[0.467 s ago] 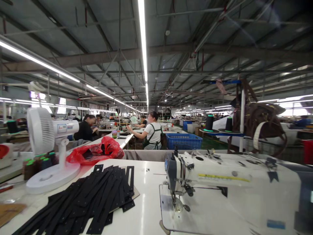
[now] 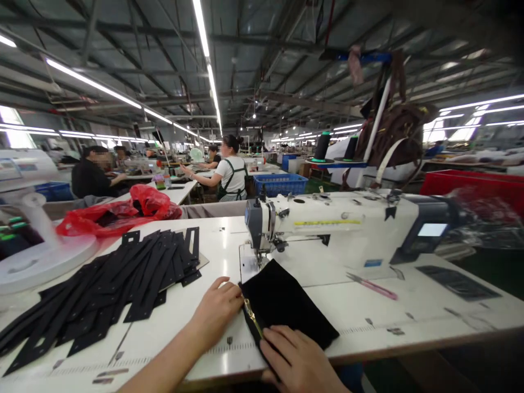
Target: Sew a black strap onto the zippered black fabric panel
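Black fabric piece (image 2: 286, 305), gold zipper edge (image 2: 252, 317)

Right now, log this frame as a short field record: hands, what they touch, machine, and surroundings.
left hand: rests flat on the table, fingers at the black fabric piece's left edge
right hand: presses on the fabric's near edge, beside the gold zipper
sewing machine: white, just behind the fabric
black strips: piled at left
pink snips: right of the fabric
red bag: behind the strips
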The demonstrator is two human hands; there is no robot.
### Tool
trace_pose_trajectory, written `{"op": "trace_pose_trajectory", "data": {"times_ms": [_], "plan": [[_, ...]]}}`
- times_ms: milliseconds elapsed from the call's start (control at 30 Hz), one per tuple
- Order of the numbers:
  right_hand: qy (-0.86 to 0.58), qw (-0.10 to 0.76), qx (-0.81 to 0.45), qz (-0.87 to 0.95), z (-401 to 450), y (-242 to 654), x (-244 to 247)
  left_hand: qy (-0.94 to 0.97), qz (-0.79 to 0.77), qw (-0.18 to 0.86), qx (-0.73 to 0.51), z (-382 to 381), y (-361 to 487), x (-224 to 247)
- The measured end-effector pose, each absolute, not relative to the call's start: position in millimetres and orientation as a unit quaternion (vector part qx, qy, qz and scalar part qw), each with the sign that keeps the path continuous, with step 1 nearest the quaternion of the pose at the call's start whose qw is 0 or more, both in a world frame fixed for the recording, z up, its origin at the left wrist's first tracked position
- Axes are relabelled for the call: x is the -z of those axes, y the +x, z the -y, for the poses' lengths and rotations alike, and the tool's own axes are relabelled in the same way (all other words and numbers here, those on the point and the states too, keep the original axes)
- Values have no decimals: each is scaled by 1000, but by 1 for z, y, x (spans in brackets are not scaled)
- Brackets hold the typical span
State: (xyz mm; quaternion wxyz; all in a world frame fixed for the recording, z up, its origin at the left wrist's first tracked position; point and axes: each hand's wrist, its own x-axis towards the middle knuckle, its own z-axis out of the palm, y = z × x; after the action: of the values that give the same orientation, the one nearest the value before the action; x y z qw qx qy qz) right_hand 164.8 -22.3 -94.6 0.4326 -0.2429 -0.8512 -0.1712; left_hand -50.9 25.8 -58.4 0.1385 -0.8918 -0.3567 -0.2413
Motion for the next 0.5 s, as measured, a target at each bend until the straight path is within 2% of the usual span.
{"op": "trace_pose_trajectory", "data": {"times_ms": [100,233,500], "plan": [[-275,379,15,884,14,158,90,-878,429,87,194,-15,-61,75],[-345,313,-156,871,-23,164,73,-840,532,-2,108,-4,-45,66],[-340,218,-215,889,-73,131,81,-838,538,-89,27,-19,-33,84]]}}
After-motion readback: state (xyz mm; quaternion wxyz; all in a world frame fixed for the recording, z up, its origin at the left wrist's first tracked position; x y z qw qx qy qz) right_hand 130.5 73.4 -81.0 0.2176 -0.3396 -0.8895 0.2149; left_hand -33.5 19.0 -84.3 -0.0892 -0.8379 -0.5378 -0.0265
